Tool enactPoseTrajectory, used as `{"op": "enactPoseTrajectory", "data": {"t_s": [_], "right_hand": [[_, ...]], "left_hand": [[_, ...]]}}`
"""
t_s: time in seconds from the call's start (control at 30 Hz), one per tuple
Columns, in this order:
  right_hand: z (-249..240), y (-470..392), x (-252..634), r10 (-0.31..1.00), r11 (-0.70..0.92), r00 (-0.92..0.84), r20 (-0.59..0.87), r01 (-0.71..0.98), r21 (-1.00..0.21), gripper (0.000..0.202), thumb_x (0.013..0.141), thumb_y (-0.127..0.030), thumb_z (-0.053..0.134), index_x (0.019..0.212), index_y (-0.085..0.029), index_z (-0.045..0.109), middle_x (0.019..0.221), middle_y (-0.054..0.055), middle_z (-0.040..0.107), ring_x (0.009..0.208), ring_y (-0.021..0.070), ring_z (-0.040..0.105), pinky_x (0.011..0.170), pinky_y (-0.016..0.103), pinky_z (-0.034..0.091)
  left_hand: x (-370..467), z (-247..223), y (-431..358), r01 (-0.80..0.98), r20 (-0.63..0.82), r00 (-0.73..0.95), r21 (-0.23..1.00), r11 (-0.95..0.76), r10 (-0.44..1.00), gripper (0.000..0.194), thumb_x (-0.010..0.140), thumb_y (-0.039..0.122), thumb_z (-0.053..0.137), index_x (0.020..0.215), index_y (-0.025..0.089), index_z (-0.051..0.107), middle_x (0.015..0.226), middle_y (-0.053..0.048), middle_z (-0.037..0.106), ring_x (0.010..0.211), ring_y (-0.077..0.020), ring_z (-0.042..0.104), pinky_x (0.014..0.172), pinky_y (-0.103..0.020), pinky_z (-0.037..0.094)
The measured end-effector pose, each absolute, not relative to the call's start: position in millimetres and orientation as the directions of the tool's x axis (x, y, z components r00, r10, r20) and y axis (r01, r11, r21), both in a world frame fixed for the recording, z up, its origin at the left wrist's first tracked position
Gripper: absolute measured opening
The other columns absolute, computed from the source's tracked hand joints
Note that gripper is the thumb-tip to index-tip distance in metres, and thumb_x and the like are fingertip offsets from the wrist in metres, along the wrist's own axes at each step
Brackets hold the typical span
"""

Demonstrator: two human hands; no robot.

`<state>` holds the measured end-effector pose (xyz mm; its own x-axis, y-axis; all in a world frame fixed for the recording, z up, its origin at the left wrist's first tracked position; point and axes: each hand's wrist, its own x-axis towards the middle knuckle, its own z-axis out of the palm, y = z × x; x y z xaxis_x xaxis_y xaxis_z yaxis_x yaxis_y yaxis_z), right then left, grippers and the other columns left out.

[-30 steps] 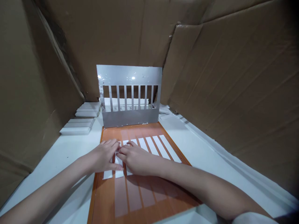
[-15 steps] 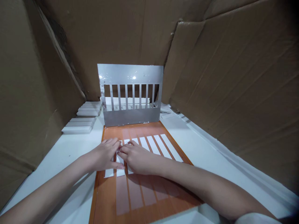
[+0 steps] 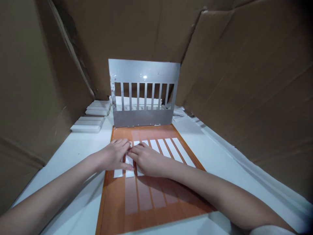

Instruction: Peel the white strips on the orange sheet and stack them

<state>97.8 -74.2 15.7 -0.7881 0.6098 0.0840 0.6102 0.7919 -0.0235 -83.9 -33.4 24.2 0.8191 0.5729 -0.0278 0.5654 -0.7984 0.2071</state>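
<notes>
An orange board (image 3: 111, 209) lies before me, carrying several white strips side by side in a row. My left hand (image 3: 114, 154) rests over the two leftmost strips, its fingers stretched out and the thumb apart, lying across the second white strip (image 3: 129, 162). My right hand (image 3: 146, 160) has its fingers bent and drawn together, with the fingertips touching the upper part of that same strip beside my left fingertips. Whatever is between the right fingertips is hidden. Paler bands (image 3: 145, 195) mark the board nearer me.
A slotted metal plate (image 3: 144, 118) stands upright at the board's far edge. White stacks (image 3: 88, 124) sit to the left on the white table (image 3: 220, 156), and more white pieces (image 3: 179, 112) lie behind at the right. Cardboard walls (image 3: 244, 75) enclose the sides and back.
The view has shifted, so everything appears slightly higher and further right. Both hands stay at the second strip, with hardly any movement over the board.
</notes>
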Motion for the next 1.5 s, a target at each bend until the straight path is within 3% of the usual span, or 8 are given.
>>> {"op": "enactPoseTrajectory", "data": {"t_s": [0.13,0.47,0.7,0.9,1.07,1.23,1.37,1.5], "right_hand": [[17,-73,98,0.612,0.791,-0.785,0.099,0.61,-0.054,0.028,0.084,-0.016,0.045,0.109,-0.009,0.054,0.11,0.017,0.056,0.101,0.0233,0.05,0.089,0.041,0.033],[17,-70,99,0.601,0.799,-0.793,0.094,0.593,-0.1,0.029,0.084,-0.013,0.041,0.108,-0.013,0.057,0.099,0.011,0.056,0.091,0.0204,0.05,0.083,0.036,0.032],[19,-68,100,0.605,0.796,-0.79,0.103,0.594,-0.12,0.029,0.085,-0.013,0.039,0.104,-0.014,0.061,0.097,0.01,0.056,0.081,0.0172,0.048,0.08,0.034,0.03],[31,-71,100,0.649,0.756,-0.747,0.145,0.612,-0.235,0.026,0.081,-0.009,0.044,0.103,-0.014,0.058,0.101,0.01,0.056,0.092,0.0194,0.048,0.083,0.035,0.03],[53,-100,92,0.645,0.741,-0.761,0.067,0.602,-0.298,0.012,0.083,-0.027,0.053,0.088,-0.017,0.057,0.087,0.006,0.059,0.083,0.0193,0.047,0.078,0.034,0.033],[50,-119,84,0.534,0.798,-0.844,-0.04,0.519,-0.305,0.033,0.074,-0.05,0.062,0.078,-0.018,0.056,0.083,0.005,0.06,0.083,0.0208,0.047,0.076,0.034,0.035],[39,-116,82,0.548,0.783,-0.835,-0.05,0.533,-0.32,0.034,0.066,-0.047,0.071,0.078,-0.018,0.057,0.09,0.006,0.06,0.088,0.0218,0.048,0.077,0.034,0.035],[38,-113,83,0.563,0.739,-0.824,-0.067,0.538,-0.406,0.028,0.067,-0.043,0.071,0.077,-0.019,0.06,0.09,0.003,0.06,0.088,0.0199,0.049,0.077,0.033,0.036]], "left_hand": [[-84,25,-33,0.577,-0.04,0.813,0.187,-0.795,0.581,0.048,0.072,0.06,0.058,0.09,0.016,0.047,0.093,-0.006,0.049,0.087,-0.0245,0.05,0.081,-0.039,0.038],[-86,24,-32,0.596,-0.061,0.799,0.21,-0.775,0.599,0.055,0.072,0.061,0.058,0.101,0.016,0.045,0.11,-0.01,0.048,0.102,-0.0283,0.048,0.086,-0.039,0.036],[-83,30,-34,0.597,-0.069,0.801,0.165,-0.785,0.594,0.051,0.072,0.059,0.06,0.095,0.015,0.049,0.094,-0.007,0.051,0.088,-0.0243,0.05,0.083,-0.037,0.037],[-81,32,-34,0.609,-0.096,0.793,0.173,-0.774,0.602,0.047,0.071,0.059,0.06,0.087,0.016,0.049,0.09,-0.005,0.049,0.085,-0.0226,0.048,0.082,-0.036,0.037],[-81,30,-32,0.609,-0.091,0.792,0.197,-0.768,0.604,0.037,0.068,0.047,0.063,0.083,0.017,0.048,0.091,-0.005,0.048,0.085,-0.0222,0.047,0.081,-0.036,0.037],[-82,32,-33,0.625,-0.104,0.78,0.187,-0.758,0.618,0.027,0.07,0.038,0.062,0.081,0.017,0.048,0.094,-0.006,0.048,0.087,-0.0234,0.046,0.081,-0.036,0.036],[-81,33,-35,0.629,-0.105,0.777,0.165,-0.76,0.621,0.025,0.07,0.035,0.063,0.081,0.017,0.049,0.095,-0.006,0.049,0.089,-0.0242,0.047,0.083,-0.037,0.035],[-81,33,-35,0.632,-0.116,0.775,0.162,-0.758,0.621,0.026,0.07,0.035,0.062,0.083,0.017,0.049,0.098,-0.007,0.049,0.091,-0.0244,0.046,0.084,-0.038,0.035]]}}
